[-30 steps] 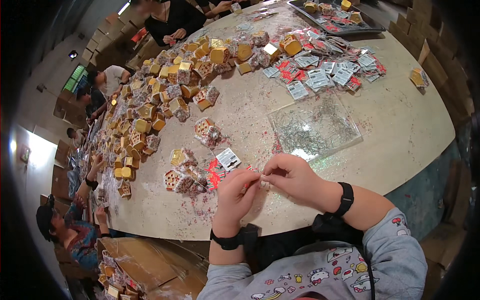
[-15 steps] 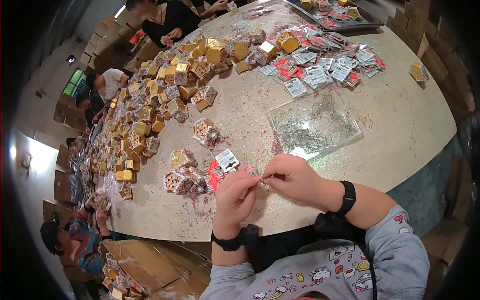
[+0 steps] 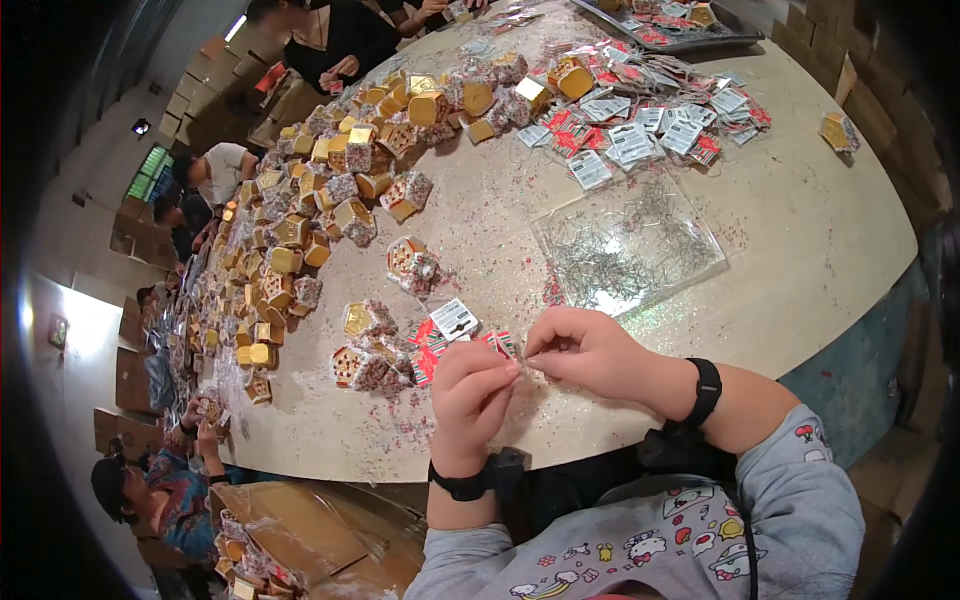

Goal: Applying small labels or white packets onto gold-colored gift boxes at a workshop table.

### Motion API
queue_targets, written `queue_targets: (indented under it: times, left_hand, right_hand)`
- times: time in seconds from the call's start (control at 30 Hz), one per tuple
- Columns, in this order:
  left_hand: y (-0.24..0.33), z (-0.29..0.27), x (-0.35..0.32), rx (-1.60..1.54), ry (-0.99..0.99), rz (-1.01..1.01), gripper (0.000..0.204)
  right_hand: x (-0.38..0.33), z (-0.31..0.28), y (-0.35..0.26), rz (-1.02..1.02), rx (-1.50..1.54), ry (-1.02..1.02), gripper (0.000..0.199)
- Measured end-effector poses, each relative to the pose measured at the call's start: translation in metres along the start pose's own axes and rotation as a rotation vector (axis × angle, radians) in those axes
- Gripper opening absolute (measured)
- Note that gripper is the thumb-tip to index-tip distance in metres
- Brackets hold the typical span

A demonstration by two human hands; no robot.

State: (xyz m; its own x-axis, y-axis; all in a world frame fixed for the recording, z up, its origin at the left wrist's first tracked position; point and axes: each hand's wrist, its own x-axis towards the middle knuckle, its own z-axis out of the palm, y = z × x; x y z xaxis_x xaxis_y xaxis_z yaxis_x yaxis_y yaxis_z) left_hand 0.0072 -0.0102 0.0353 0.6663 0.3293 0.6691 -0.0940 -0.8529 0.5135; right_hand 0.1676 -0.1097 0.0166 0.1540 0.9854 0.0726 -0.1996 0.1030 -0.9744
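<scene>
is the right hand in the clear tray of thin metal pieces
No, the right hand is over the table, close to the left hand and nearer the wearer than the clear tray.

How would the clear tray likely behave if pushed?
The clear tray probably slides rather than tips, being low and wide. Its straight edges suggest stiffness. The thin metal pieces lying loose in it may shift.

Grey cartoon-print top (image 3: 610,548), short sleeves (image 3: 800,490), black wristbands (image 3: 706,390), thin black cord (image 3: 749,545)
</scene>
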Motion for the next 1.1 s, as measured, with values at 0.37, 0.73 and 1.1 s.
queue_targets:
  times: [0.37,0.73,1.1]
  left_hand:
    - [0.009,0.003,-0.004,0.047,0.052,0.054,0.022]
    - [0.018,-0.006,-0.005,0.06,0.025,0.018,0.025]
    - [0.005,-0.005,-0.003,0.07,-0.053,-0.142,0.033]
  right_hand:
    - [0.002,-0.001,0.0,0.156,0.405,-0.176,0.015]
    - [-0.001,0.006,0.013,0.064,0.449,-0.21,0.015]
    - [0.0,0.006,0.008,0.146,0.27,-0.17,0.017]
